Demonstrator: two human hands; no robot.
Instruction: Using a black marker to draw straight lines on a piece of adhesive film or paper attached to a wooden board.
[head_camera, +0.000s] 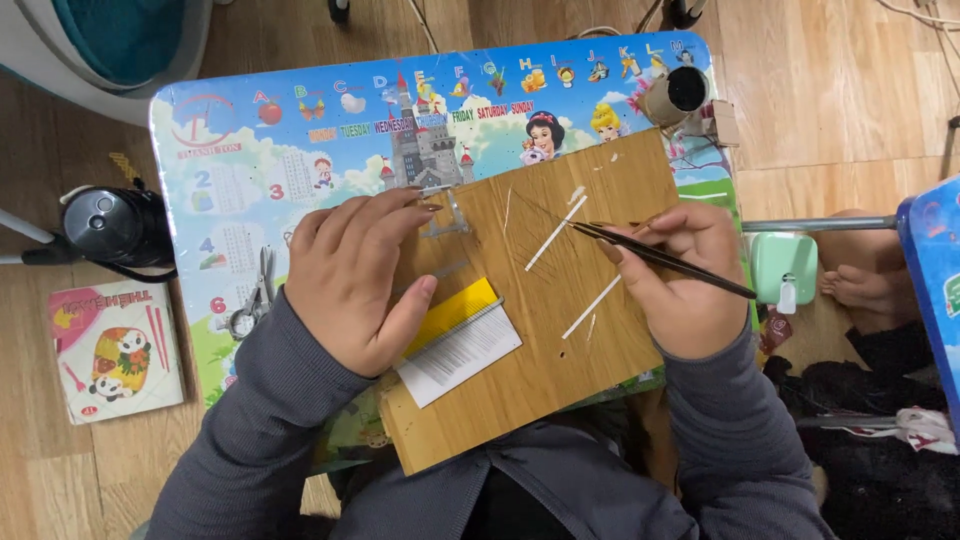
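Inspector: The right hand (690, 290) is closed in a pinch on black tweezers (665, 258), the tips pointing up-left from the grip, just beside a thin white strip (556, 233) on the wooden board (600, 180).

Clerk: And the left?

Inspector: The left hand (350, 285) lies flat, fingers spread, pressing a small clear plastic piece (447, 215) under its fingertips; it clasps nothing. A yellow and white card (462, 340) lies just below its thumb.

Clerk: Handling?

Inspector: The strip appears very light, thin and easily bent. It is judged best taken near one end with the tweezer tips. A second strip (592, 306) lies left of the right-hand grip.
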